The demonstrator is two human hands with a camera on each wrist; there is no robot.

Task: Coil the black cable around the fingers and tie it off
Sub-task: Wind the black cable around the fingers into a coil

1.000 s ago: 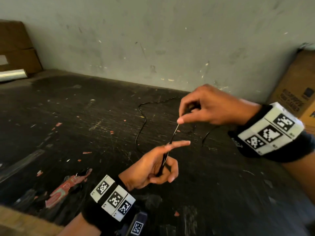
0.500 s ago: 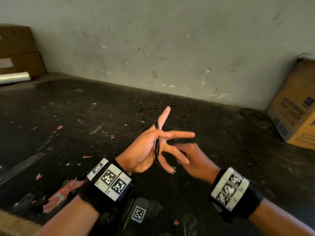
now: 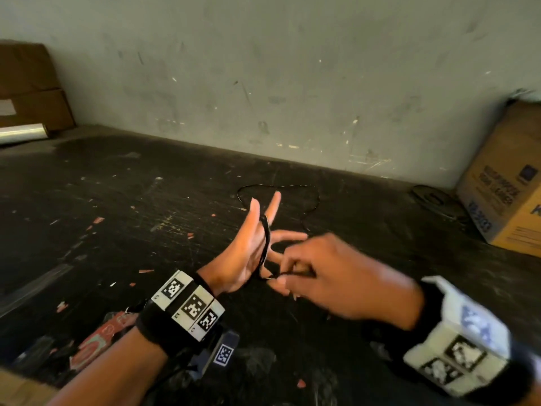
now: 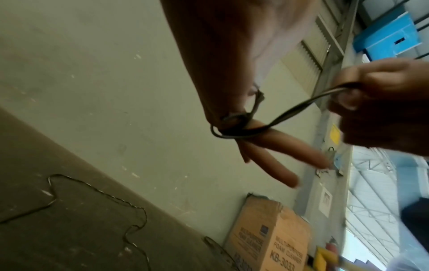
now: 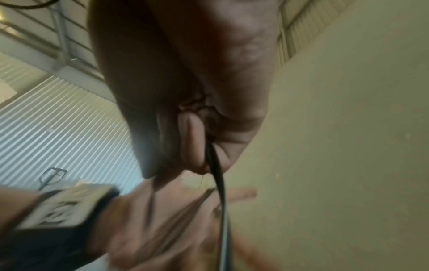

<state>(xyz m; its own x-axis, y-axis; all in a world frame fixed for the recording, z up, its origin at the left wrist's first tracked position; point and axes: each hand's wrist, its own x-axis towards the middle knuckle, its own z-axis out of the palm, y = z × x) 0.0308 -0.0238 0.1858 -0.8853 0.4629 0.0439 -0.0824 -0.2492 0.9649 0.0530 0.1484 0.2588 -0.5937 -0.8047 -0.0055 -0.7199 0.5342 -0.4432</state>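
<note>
One turn of the black cable [image 3: 265, 241] has now been laid round the spread-fingered left hand [image 3: 244, 253], the strand pinched by the right hand [image 3: 336, 276], so coiling has barely begun.

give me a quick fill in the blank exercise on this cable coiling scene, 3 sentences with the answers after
1. The black cable is looped around the spread fingers of the person's ____ hand.
2. The right hand ____ the cable between thumb and fingertip.
3. The loose rest of the cable trails over the dark ____ toward the wall.

Missing words: left; pinches; floor
</note>
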